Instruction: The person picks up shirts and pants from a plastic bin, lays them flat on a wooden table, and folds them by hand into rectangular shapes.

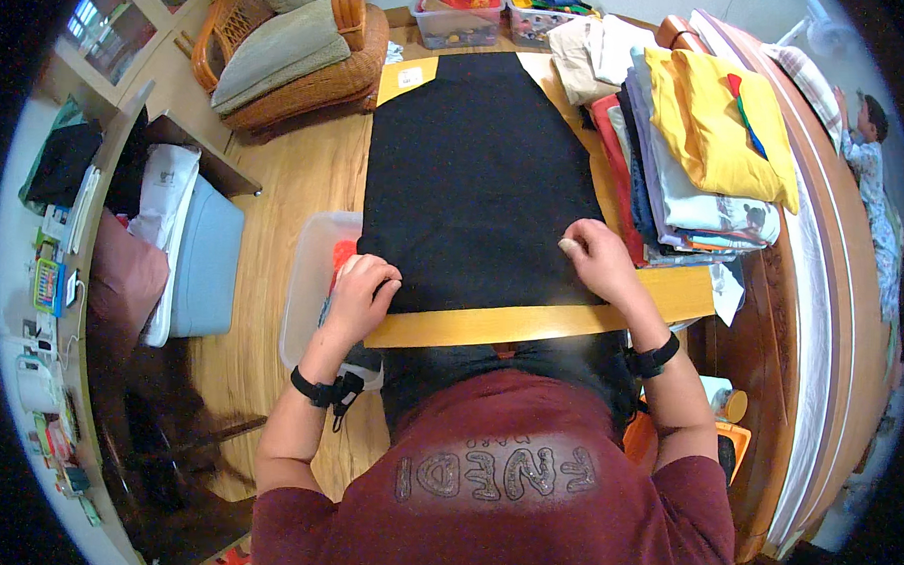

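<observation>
A black cloth garment (478,171) lies spread flat over a yellow wooden table (495,325), its near edge just short of the table's front edge. At the garment's near left corner is my left hand (362,290), with thumb and fingers close together at the cloth's edge; whether they pinch it I cannot tell. My right hand (595,257) touches the right side of the garment with curled fingers, and its grip is also unclear. To the right of the garment stands a tall stack of folded clothes, topped by a yellow garment (715,127).
A clear plastic bin (302,292) with red cloth stands on the floor left of the table. Farther left is a blue storage box (210,259). A rattan chair (309,83) and toy bins (457,29) stand beyond. At the far right, a person (870,163) is beside a bed.
</observation>
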`<action>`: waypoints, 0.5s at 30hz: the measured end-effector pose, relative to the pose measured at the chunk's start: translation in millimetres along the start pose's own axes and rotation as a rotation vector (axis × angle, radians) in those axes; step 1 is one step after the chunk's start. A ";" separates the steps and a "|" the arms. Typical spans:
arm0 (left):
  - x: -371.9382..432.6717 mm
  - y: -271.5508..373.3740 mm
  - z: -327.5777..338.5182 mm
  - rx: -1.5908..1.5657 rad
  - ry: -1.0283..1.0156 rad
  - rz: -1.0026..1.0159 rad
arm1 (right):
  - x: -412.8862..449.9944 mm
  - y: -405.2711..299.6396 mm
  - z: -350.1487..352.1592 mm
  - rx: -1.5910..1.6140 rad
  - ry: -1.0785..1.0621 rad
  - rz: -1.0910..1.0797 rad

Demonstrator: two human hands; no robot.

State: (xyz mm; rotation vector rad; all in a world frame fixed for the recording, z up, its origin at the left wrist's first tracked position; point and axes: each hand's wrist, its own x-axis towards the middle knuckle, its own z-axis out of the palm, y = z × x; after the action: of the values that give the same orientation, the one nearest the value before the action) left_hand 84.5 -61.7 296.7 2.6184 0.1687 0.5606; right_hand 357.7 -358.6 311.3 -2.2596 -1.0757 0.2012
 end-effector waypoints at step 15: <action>22.8 -6.6 -25.5 -0.166 -0.163 -0.145 | 22.1 -26.3 -31.9 -0.190 -0.261 0.149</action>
State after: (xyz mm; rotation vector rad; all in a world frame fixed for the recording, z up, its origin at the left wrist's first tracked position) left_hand 94.5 -40.7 322.6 2.4530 0.2461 0.2962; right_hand 367.3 -344.7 355.0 -2.5389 -1.0961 0.4861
